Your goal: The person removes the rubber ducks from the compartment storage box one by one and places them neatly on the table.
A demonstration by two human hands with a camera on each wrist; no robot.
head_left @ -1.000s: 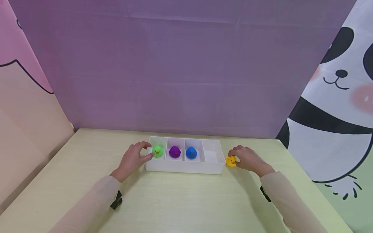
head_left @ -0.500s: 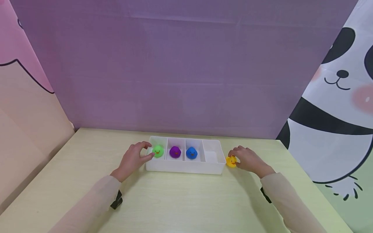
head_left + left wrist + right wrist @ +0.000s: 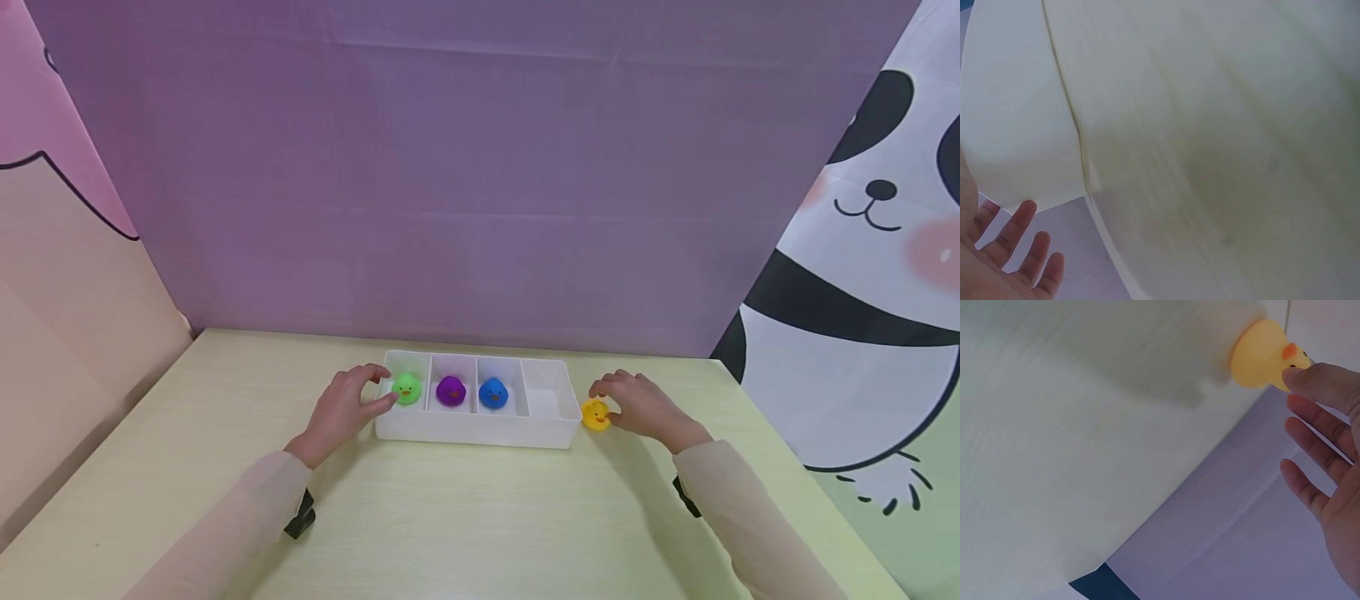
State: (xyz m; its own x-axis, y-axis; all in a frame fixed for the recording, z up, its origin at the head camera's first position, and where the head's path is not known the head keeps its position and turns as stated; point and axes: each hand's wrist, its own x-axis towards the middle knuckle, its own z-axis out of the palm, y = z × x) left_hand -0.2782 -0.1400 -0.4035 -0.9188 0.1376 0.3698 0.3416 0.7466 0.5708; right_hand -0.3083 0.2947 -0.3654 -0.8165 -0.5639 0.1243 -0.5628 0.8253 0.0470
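A white box (image 3: pixel 472 432) with a row of compartments stands on the table. From the left, its compartments hold a green toy duck (image 3: pixel 407 389), a purple toy duck (image 3: pixel 451 392) and a blue toy duck (image 3: pixel 493 393); the rightmost holds nothing. My left hand (image 3: pixel 341 415) is at the box's left end, thumb and index finger spread beside the green duck; the other fingers look loose in the left wrist view. Just outside the right end sits a yellow toy duck (image 3: pixel 596 415). Beside it is my right hand (image 3: pixel 641 408), its thumb (image 3: pixel 1307 381) at the duck and its fingers apart.
The pale wooden table (image 3: pixel 480 517) ends at a purple cloth backdrop (image 3: pixel 480 208). A panda-print panel (image 3: pixel 862 375) rises along the right side, and a pink and beige panel (image 3: pixel 67 333) along the left.
My right hand has loosened around the yellow duck, its index finger lifting off slightly. The duck stays on the table; my left hand and the box have not visibly moved.
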